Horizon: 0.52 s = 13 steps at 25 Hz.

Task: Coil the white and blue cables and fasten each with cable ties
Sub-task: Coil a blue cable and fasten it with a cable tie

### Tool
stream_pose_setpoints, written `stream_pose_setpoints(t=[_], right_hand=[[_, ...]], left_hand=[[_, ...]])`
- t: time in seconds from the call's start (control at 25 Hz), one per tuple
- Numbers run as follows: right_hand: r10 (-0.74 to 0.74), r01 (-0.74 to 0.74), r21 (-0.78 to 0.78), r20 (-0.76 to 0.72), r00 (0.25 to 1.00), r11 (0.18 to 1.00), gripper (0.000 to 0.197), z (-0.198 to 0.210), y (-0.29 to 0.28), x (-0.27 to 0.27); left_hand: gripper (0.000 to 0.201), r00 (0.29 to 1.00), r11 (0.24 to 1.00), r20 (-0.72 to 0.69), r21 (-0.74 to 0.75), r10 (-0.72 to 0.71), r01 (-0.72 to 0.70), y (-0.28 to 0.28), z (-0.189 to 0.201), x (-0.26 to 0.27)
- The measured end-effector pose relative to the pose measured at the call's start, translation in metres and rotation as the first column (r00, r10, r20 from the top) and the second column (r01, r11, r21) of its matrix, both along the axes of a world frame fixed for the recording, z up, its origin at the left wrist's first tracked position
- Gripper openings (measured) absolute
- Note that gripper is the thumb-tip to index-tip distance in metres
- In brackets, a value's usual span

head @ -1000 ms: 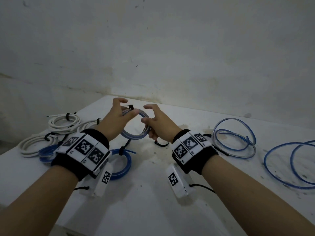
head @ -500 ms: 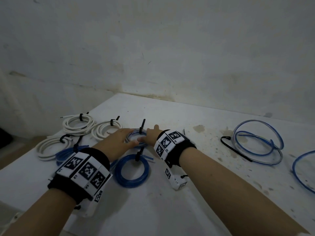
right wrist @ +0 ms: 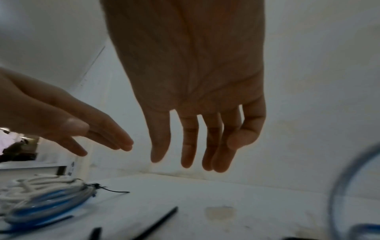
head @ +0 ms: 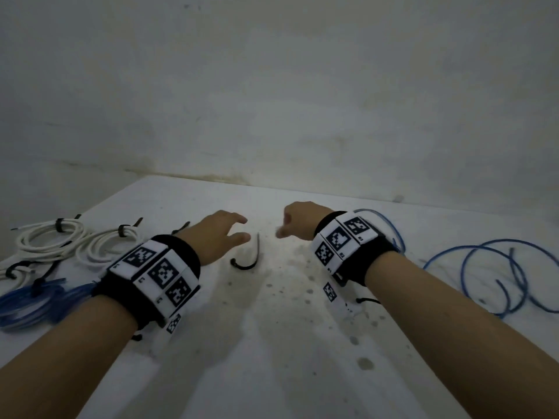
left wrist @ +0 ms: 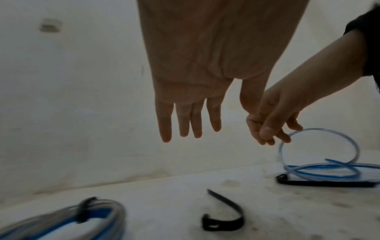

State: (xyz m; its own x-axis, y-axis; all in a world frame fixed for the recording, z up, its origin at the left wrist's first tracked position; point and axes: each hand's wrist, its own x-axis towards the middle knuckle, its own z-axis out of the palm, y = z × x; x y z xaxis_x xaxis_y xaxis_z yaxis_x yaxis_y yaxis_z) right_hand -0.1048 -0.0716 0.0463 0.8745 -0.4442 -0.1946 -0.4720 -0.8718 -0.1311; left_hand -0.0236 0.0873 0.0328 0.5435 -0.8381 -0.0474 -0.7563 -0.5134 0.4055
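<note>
Both my hands hover empty above the white table [head: 272, 343]. My left hand [head: 230, 231] hangs with straight fingers [left wrist: 189, 123], holding nothing. My right hand [head: 287, 222] is relaxed, its fingers [right wrist: 195, 146] loose and empty, close beside a loose pale-blue cable loop [left wrist: 318, 154]. A curved black cable tie [head: 251, 260] lies on the table between the hands. Tied blue coils [head: 30, 300] and tied white coils [head: 48, 234] lie at the left. A loose dark-blue cable [head: 484, 276] sprawls at the right.
A second black cable tie [left wrist: 324, 183] lies under the pale-blue loop. A stained wall [head: 272, 101] rises straight behind the table. The table's left edge runs just past the white coils. Dark specks dot the table's middle.
The blue coil that both hands held a second ago now lies with the pile at the left. Both hands have let go and moved right, toward the loose blue cables.
</note>
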Motion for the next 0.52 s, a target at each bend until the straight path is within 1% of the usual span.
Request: stream_pose_setpoints(t=[0.04,0.08,0.12,0.16,0.2,0.24,0.28,0.32,0.36,0.4,0.44,0.48,0.52], right_hand=[[-0.045,0.044,-0.034,-0.038,0.998,0.998,0.036,-0.002,-0.016,-0.016],[-0.093,0.09,-0.081,-0.04,0.995,0.993,0.031,-0.006,-0.03,-0.034],[-0.141,0.143,-0.132,0.027,0.99,0.981,0.028,-0.009,-0.042,-0.05],[-0.184,0.213,-0.175,0.17,0.968,0.961,0.026,-0.01,-0.051,-0.064],[-0.222,0.298,-0.188,0.341,0.913,0.936,0.03,-0.012,-0.059,-0.078],[-0.253,0.369,-0.196,0.443,0.86,0.909,0.039,-0.011,-0.066,-0.088],[-0.313,0.426,-0.183,0.443,0.84,0.886,0.047,-0.01,-0.074,-0.097],[-0.383,0.46,-0.169,0.349,0.855,0.872,0.049,-0.011,-0.082,-0.104],[-0.425,0.465,-0.139,0.246,0.871,0.874,0.045,-0.013,-0.089,-0.107],[-0.426,0.454,-0.079,0.231,0.875,0.888,0.037,-0.016,-0.095,-0.111],[-0.412,0.43,0.007,0.302,0.86,0.903,0.031,-0.016,-0.096,-0.112],[-0.385,0.395,0.071,0.431,0.816,0.916,0.028,-0.013,-0.095,-0.114],[-0.351,0.375,0.071,0.546,0.761,0.924,0.026,-0.007,-0.091,-0.115]], left_hand=[[0.047,0.999,0.999,-0.008,0.001,-0.038,0.038,-0.013,-0.002,-0.009],[0.046,0.997,0.997,-0.021,0.008,-0.072,0.073,-0.026,-0.004,-0.019],[0.047,0.995,0.995,-0.032,0.019,-0.098,0.099,-0.039,-0.007,-0.027],[0.048,0.993,0.993,-0.036,0.031,-0.115,0.116,-0.049,-0.01,-0.034],[0.048,0.991,0.99,-0.03,0.044,-0.133,0.134,-0.059,-0.012,-0.042],[0.048,0.989,0.988,-0.021,0.049,-0.149,0.149,-0.067,-0.014,-0.047],[0.047,0.986,0.985,-0.016,0.039,-0.167,0.167,-0.076,-0.015,-0.054],[0.046,0.983,0.983,-0.026,0.013,-0.184,0.184,-0.085,-0.016,-0.061],[0.044,0.979,0.98,-0.055,-0.035,-0.198,0.196,-0.091,-0.017,-0.067],[0.043,0.971,0.975,-0.114,-0.097,-0.212,0.202,-0.099,-0.016,-0.074],[0.045,0.954,0.967,-0.201,-0.172,-0.223,0.189,-0.105,-0.015,-0.082],[0.047,0.926,0.955,-0.3,-0.252,-0.228,0.154,-0.112,-0.011,-0.09],[0.05,0.894,0.941,-0.386,-0.323,-0.229,0.101,-0.12,-0.003,-0.098]])
